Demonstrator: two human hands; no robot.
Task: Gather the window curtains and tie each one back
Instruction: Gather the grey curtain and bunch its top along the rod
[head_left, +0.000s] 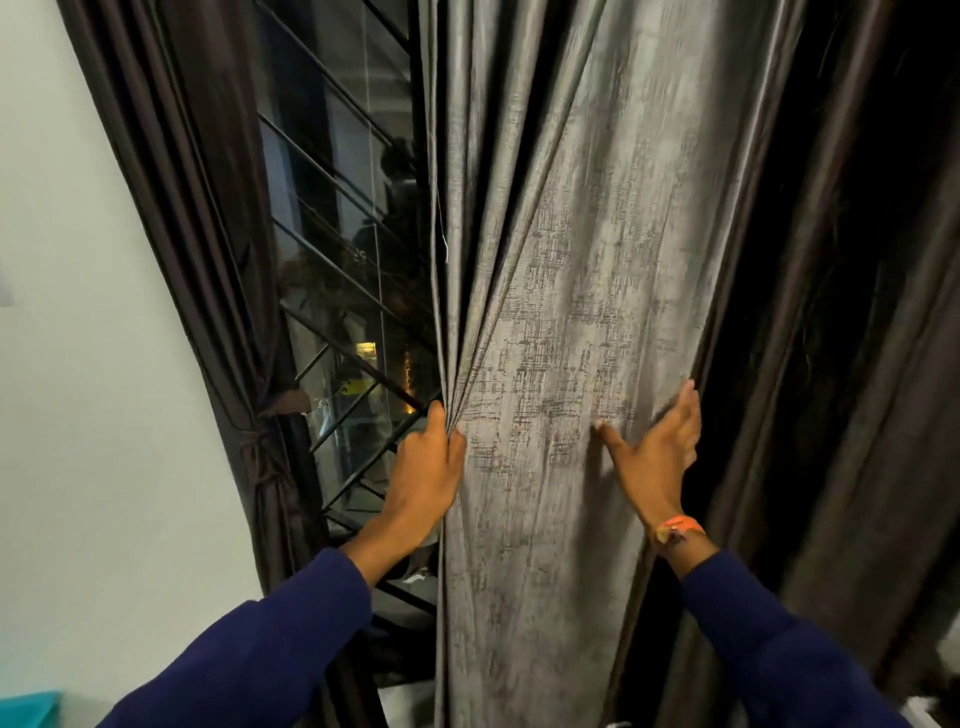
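Note:
A grey textured curtain (566, 291) hangs in the middle of the view, its left edge bunched into folds. My left hand (423, 470) grips those gathered folds at the curtain's left edge. My right hand (657, 449) lies against the curtain's right side, thumb spread on the front and fingers reaching round its right edge. A dark brown curtain (208, 249) on the left is drawn aside and bound with a tie-back (260, 441). More dark brown curtain (841, 364) hangs loose on the right.
A window (343, 291) with black diagonal bars shows between the left curtain and the grey one, dark outside. A white wall (88, 364) fills the left. A teal object (28, 709) sits at the bottom left corner.

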